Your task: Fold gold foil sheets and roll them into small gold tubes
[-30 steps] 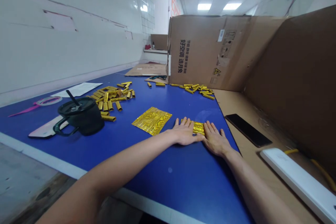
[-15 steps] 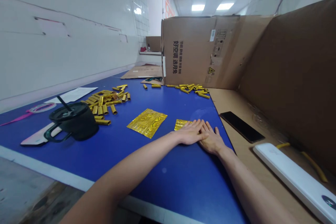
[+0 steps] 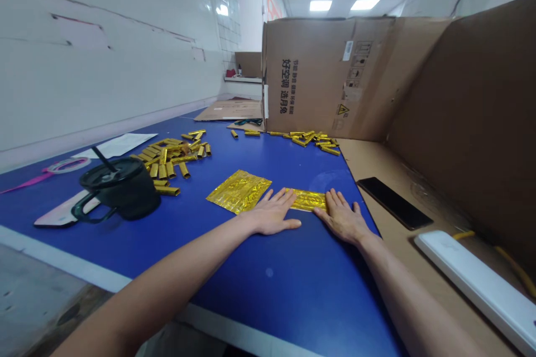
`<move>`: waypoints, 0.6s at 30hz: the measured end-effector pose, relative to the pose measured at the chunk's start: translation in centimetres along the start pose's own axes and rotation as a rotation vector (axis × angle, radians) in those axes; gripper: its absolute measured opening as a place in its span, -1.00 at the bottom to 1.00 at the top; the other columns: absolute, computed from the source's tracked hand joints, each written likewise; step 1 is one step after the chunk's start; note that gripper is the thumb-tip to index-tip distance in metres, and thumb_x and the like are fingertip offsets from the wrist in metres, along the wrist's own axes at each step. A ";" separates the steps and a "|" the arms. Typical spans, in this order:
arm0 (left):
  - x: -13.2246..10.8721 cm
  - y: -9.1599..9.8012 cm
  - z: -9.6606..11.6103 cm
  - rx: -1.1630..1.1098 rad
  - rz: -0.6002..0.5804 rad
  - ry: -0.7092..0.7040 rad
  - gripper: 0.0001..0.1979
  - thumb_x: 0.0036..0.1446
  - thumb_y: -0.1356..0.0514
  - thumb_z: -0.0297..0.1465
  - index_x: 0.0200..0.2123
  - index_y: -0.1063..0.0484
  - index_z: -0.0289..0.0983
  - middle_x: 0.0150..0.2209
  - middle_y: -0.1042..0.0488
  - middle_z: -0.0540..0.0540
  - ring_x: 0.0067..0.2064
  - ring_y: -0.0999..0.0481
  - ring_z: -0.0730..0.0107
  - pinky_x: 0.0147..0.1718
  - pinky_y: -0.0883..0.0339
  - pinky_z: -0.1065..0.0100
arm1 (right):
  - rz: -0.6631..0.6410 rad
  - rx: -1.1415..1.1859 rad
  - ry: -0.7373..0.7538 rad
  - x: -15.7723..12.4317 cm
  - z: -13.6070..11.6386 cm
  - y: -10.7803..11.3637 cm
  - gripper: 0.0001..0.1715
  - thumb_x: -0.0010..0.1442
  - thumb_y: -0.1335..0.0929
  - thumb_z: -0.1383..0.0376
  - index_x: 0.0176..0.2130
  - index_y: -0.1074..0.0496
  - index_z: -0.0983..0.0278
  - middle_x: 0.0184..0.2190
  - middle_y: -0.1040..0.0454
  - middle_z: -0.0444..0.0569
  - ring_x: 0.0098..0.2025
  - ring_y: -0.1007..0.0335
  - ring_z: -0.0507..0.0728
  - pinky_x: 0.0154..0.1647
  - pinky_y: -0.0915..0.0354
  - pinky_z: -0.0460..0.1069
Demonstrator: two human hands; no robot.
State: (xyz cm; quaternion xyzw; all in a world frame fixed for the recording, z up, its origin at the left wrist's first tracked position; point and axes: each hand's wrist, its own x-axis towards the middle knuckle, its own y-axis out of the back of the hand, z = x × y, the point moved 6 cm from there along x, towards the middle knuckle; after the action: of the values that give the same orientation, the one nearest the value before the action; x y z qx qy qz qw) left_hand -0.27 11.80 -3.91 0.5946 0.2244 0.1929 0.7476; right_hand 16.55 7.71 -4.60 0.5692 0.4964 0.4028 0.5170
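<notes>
Closest in, the left hand (image 3: 272, 213) and the right hand (image 3: 341, 217) lie flat and open on the blue table (image 3: 268, 301), fingers spread, gripping nothing. A moment ago they sat together, nearly touching and covering much of the gold foil strip (image 3: 307, 199). Now they have parted, and the strip lies flat and uncovered between them at lower centre. The right hand's fingertips (image 3: 328, 196) rest at or just against its right end, while the left hand's fingertips (image 3: 288, 192) sit just beside its left end (whether they touch is hard to tell from this angle).

Just left of the strip, almost touching the left hand, lies a crinkled gold foil sheet (image 3: 238, 191). Further left stand a black mug (image 3: 121, 189) with a straw and a heap of gold foil tubes (image 3: 171, 159). To the right, a black phone (image 3: 393, 202) and a white power strip (image 3: 469, 284) lie on a cardboard sheet (image 3: 377, 164). Further off, more gold foil tubes (image 3: 305, 138) line the foot of a large cardboard carton (image 3: 318, 72).
</notes>
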 end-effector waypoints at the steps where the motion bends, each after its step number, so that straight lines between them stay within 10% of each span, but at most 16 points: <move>1: 0.0 0.0 0.0 0.000 -0.003 -0.003 -0.20 0.03 0.30 0.11 0.22 0.33 -0.26 0.25 0.34 -0.10 0.24 0.40 0.23 0.13 0.43 0.08 | 0.002 -0.006 -0.033 0.1 0.5 0.1 -0.13 0.13 0.06 -0.10 0.21 0.13 0.42 0.24 0.23 0.09 0.25 0.39 0.21 0.13 0.30 0.30; 6: 0.3 -0.2 0.0 0.000 -0.006 -0.007 -0.19 0.03 0.28 0.11 0.22 0.34 -0.28 0.25 0.35 -0.10 0.24 0.42 0.23 0.13 0.43 0.07 | 0.128 -0.049 -0.100 -0.5 0.4 1.4 -0.11 0.13 0.03 -0.10 0.19 0.08 0.51 0.23 0.19 0.21 0.24 0.33 0.26 0.13 0.24 0.28; 13: 0.5 -0.5 0.0 0.003 -0.012 -0.005 -0.23 0.06 0.28 0.07 0.22 0.35 -0.28 0.25 0.35 -0.09 0.24 0.42 0.25 0.13 0.43 0.08 | -0.005 0.064 0.369 -2.7 -7.2 0.0 -0.11 0.12 0.05 -0.13 0.22 0.18 0.39 0.25 0.24 0.07 0.26 0.43 0.15 0.19 0.29 0.15; 18: 0.3 -0.3 0.1 -0.014 0.000 -0.006 -0.17 0.02 0.31 0.12 0.22 0.35 -0.31 0.25 0.35 -0.12 0.24 0.42 0.23 0.13 0.44 0.07 | -0.014 0.034 0.237 -1.3 -4.1 -0.4 -0.10 0.12 0.06 -0.13 0.21 0.13 0.41 0.24 0.18 0.08 0.25 0.40 0.16 0.19 0.32 0.15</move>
State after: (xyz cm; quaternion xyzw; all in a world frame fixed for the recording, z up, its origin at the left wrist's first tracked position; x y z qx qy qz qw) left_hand 0.02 11.83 -4.19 0.5899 0.2208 0.1927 0.7524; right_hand 12.27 7.17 -4.32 0.5228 0.5646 0.4553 0.4478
